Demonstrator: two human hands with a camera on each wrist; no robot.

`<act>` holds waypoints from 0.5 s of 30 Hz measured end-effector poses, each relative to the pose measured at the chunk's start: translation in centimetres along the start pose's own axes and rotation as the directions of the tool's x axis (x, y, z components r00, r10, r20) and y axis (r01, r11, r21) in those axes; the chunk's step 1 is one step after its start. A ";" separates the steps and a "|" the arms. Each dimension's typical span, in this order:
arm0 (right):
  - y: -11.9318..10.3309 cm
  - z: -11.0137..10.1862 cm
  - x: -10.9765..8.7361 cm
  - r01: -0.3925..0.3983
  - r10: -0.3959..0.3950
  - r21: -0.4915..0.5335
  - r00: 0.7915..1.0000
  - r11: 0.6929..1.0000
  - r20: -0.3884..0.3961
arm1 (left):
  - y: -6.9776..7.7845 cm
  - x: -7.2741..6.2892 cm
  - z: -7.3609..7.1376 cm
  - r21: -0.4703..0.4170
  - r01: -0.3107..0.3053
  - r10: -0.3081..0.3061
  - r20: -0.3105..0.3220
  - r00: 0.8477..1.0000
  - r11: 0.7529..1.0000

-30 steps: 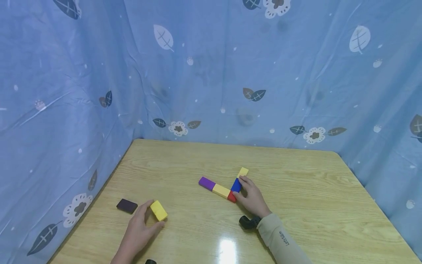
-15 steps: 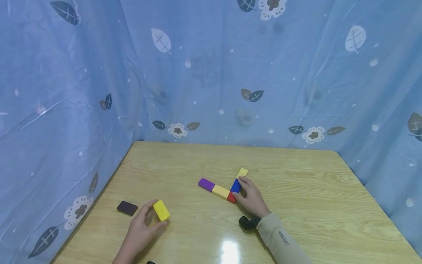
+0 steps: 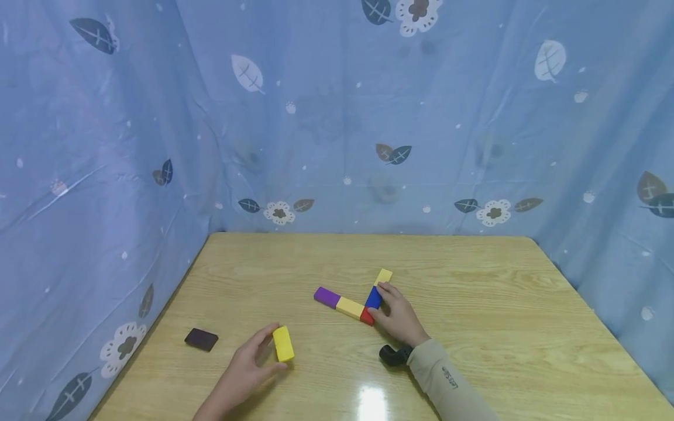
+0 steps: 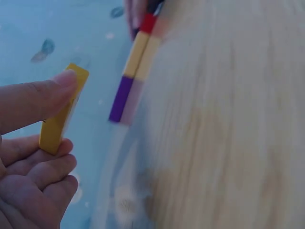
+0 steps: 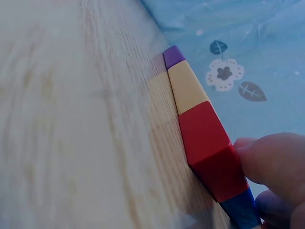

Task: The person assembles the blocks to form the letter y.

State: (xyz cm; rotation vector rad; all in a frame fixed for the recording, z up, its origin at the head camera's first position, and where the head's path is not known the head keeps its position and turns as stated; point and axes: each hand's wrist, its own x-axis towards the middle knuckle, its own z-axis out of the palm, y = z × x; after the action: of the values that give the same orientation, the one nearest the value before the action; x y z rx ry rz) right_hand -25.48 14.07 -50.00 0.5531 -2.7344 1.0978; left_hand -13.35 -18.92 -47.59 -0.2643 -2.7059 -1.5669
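My left hand [image 3: 247, 365] pinches a yellow block [image 3: 283, 344] between thumb and fingertips, above the table. In the left wrist view, the thumb [image 4: 38, 100] presses one face of it. My right hand [image 3: 399, 316] lies at the row of blocks, its thumb and fingers around a blue block [image 3: 373, 298]. In the right wrist view, the thumb [image 5: 271, 157] touches near the edge of the red block [image 5: 205, 133]. From the red block, a cream block [image 3: 350, 307] and a purple block [image 3: 327, 297] run left. Beyond the blue one lies a pale yellow block [image 3: 383, 276].
A dark block [image 3: 201, 339] lies by itself on the wooden table [image 3: 474, 280], left of my left hand. Blue patterned cloth [image 3: 326, 128] hangs along the back and sides. A black strap mount [image 3: 394, 355] sits at the right wrist.
My left hand has carried the yellow block to the right, toward the row, and turned it more upright in view. The right hand keeps its place at the blocks. The head view has shifted slightly.
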 end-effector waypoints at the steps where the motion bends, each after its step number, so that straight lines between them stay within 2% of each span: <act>1: 0.0 0.0 0.0 0.000 0.000 -0.001 1.000 1.000 0.000 | 0.0 0.2 0.2 -0.007 -0.020 0.020 0.031 0.999 1.000; 4: -0.1 -0.1 0.0 -0.001 0.001 -0.001 1.000 1.000 -0.004 | 0.1 0.9 0.9 -0.006 -0.075 0.076 0.133 0.988 0.997; 8: -0.1 -0.1 -0.1 -0.004 0.004 0.001 1.000 1.000 -0.008 | 0.7 1.8 2.1 0.041 -0.157 0.143 0.238 0.961 0.987; 11: 0.0 0.1 -0.1 -0.008 0.008 -0.005 1.000 1.000 -0.012 | 1.2 2.7 3.2 0.099 -0.224 0.188 0.289 0.939 0.969; 15: 0.2 0.3 0.0 -0.005 0.005 -0.008 1.000 1.000 -0.017 | 1.8 4.0 4.6 0.140 -0.275 0.218 0.323 0.921 0.951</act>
State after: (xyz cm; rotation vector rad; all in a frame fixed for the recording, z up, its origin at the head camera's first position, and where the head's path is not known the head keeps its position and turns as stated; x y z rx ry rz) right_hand -25.52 13.96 -50.35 0.5335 -2.7259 1.0869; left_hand -16.67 -13.49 -47.99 -0.8743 -2.8647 -1.2901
